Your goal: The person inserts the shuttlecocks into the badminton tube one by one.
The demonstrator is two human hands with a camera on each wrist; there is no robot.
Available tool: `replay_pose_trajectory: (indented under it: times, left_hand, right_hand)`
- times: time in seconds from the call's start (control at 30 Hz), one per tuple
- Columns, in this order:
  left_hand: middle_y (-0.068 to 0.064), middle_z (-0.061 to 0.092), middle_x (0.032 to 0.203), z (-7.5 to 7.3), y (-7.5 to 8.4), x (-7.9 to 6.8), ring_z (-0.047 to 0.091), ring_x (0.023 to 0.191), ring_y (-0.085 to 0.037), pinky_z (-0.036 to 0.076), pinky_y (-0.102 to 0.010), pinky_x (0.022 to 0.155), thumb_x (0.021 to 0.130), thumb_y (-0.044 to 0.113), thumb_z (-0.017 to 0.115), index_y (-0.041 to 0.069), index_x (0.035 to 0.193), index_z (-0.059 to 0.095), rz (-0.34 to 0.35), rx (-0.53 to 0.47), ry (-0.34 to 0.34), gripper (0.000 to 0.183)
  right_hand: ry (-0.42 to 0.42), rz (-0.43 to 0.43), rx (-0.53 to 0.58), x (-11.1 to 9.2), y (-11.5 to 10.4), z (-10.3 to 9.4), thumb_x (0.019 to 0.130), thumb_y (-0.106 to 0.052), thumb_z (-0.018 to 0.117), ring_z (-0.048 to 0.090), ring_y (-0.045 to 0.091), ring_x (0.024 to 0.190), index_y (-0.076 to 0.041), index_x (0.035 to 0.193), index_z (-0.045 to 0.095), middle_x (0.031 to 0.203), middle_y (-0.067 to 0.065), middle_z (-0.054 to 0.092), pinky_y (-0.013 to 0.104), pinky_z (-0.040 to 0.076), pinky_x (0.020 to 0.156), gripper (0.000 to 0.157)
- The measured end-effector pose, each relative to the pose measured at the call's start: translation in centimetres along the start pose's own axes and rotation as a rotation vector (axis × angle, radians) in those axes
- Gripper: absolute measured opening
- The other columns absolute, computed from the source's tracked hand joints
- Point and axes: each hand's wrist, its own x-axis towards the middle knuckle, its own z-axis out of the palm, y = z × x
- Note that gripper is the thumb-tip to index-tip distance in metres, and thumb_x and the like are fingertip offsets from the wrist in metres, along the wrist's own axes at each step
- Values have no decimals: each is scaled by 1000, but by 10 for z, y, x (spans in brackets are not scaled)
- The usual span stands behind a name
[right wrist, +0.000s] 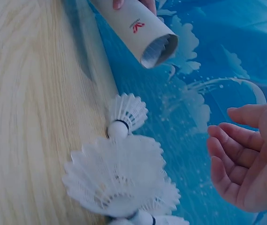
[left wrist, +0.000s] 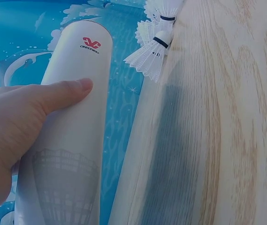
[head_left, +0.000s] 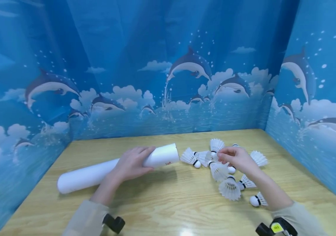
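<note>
My left hand [head_left: 132, 164] grips a white shuttlecock tube [head_left: 163, 155], holding it tilted above the table with its open end to the right. The left wrist view shows the thumb across the tube [left wrist: 74, 126], below a red logo. In the right wrist view, a pale ribbed edge, perhaps a shuttlecock skirt, shows inside the tube's mouth [right wrist: 157, 50]. My right hand [head_left: 240, 159] hovers over a heap of white shuttlecocks [head_left: 219, 170]. Its fingers [right wrist: 229, 145] are loosely bent, and the right wrist view shows nothing between them.
One shuttlecock [head_left: 189, 156] lies just right of the tube's mouth. Others lie around the right forearm, including a shuttlecock [head_left: 229, 189] in front and one shuttlecock [head_left: 256, 200] nearer me. A blue dolphin-printed curtain [head_left: 126, 65] borders the wooden table [head_left: 168, 209].
</note>
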Motion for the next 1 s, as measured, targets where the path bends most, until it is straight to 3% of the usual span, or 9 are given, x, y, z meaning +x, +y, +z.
replay_pose_trajectory:
  times: [0.23,0.63,0.9,1.0]
  left_hand:
    - [-6,58,122,0,-3,-3,55,107,-27,48,-48,85,72,43,77,18,137,46,-7,11,-4,76]
    - [-7,59,120,2,-5,-6,56,106,-27,47,-48,85,71,42,78,16,136,48,2,-3,9,76]
    - [-7,60,119,3,-7,-6,57,104,-27,48,-47,84,70,41,79,16,134,50,17,-8,14,75]
    - [-8,60,119,4,-6,-6,57,103,-27,48,-48,84,70,41,78,16,134,50,24,-10,3,74]
  right_hand:
    - [27,36,-89,-25,23,-35,93,-24,55,59,15,76,7,110,59,85,6,66,31,50,63,36]
    - [-13,82,-227,-71,63,-78,93,-21,56,57,6,73,10,111,58,90,13,67,30,49,60,36]
    - [-54,23,-348,-90,90,-90,89,-16,61,54,-4,69,14,105,59,87,10,68,25,47,52,34]
    - [-79,52,-352,-96,98,-89,89,-19,61,52,-5,67,11,104,61,85,5,67,24,47,51,33]
